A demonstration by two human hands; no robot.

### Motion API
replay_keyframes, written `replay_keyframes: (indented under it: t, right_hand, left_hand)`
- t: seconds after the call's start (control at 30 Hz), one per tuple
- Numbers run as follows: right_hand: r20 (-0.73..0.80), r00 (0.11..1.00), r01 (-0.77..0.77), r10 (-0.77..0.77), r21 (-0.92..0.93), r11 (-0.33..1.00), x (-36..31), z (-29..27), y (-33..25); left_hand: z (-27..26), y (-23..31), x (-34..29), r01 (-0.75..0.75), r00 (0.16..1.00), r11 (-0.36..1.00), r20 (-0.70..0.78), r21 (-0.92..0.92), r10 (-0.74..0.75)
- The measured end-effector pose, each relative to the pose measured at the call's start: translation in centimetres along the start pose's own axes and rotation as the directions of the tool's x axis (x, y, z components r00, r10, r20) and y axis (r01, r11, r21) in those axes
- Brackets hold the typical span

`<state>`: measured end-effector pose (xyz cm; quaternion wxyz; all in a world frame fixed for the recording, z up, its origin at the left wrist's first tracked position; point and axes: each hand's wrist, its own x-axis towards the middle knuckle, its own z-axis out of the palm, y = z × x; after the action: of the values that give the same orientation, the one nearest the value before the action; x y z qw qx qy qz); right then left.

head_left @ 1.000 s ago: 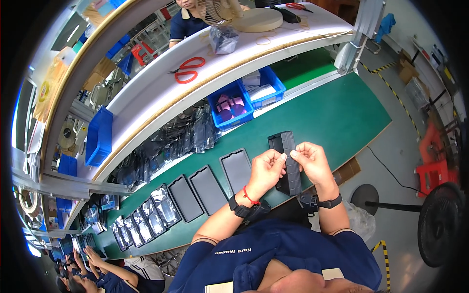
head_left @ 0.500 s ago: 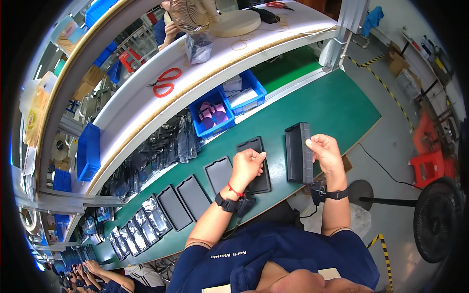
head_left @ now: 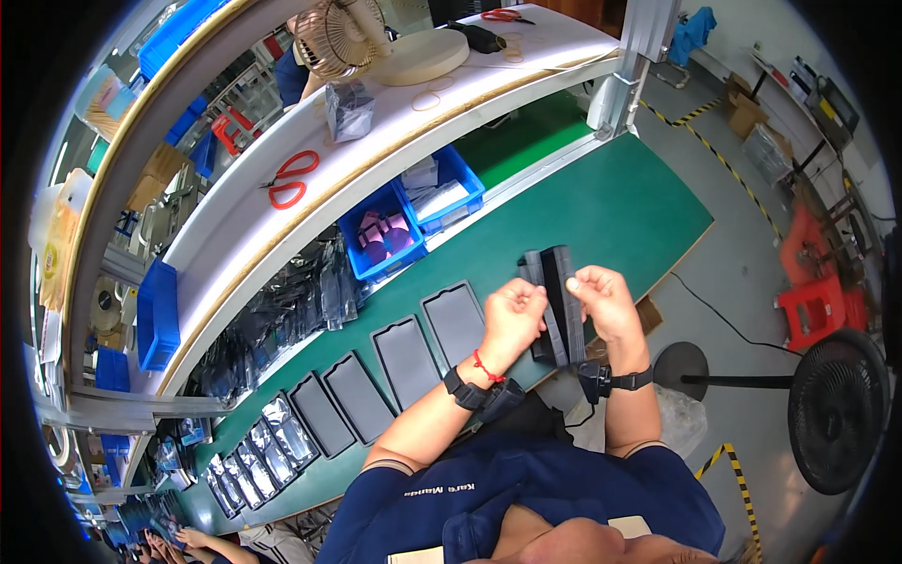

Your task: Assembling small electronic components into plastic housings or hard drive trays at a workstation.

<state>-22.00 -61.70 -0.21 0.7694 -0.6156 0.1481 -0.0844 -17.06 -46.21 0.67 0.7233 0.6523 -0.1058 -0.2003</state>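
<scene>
Over the green table, my right hand (head_left: 606, 305) grips the right side of a small stack of black rectangular trays (head_left: 567, 305) tilted up on edge. At the stack's left side, my left hand (head_left: 515, 318) is closed, thumb and finger pinching the edge of one tray (head_left: 554, 315) that stands slightly apart from the others. Some of this edge is blurred. Just left of my left hand, an open shallow tray (head_left: 453, 315) lies flat on the table, with another tray (head_left: 406, 359) beside it.
Further left, several flat trays and trays with shiny silver bags (head_left: 289, 430) continue the row. Blue bins (head_left: 383, 268) stand along the table's back, next to piled dark bags (head_left: 272, 315). A shelf above carries red scissors (head_left: 294, 179) and a fan (head_left: 338, 42). A black fan (head_left: 836, 409) stands right.
My left hand has let go of the tray on the table and moved right to the stack. The stack has turned more edge-on in my right hand. The view has shifted slightly.
</scene>
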Motion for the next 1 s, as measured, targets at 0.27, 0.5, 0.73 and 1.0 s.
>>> replay_keyframes:
  t: [0.27, 0.5, 0.73, 1.0]
  right_hand:
    - [-0.11, 0.994, -0.024, 0.025, 0.016, 1.0, 1.0, -3.0, -1.2]
    - [-0.093, 0.994, 0.038, -0.059, -0.219, 0.975, 1.4, -1.6, -1.2]
    - [-0.324, 0.946, -0.027, 0.024, -0.004, 1.0, 2.6, -8.0, -0.9]
    - [-0.243, 0.97, -0.046, 0.021, -0.094, 0.994, 3.9, -8.4, -3.4]
  left_hand:
    - [-1.7, -1.7, 5.0, -0.221, 0.967, 0.626, 0.085, 0.748, 0.239]
    - [3.2, -1.1, 4.9, 0.074, 0.957, 0.995, 0.277, 0.063, -0.089]
    - [4.6, -0.9, 6.1, 0.034, 0.999, 0.998, 0.02, -0.047, -0.034]
    - [5.0, -5.4, 10.7, -0.244, 0.969, 0.721, 0.191, 0.649, 0.156]
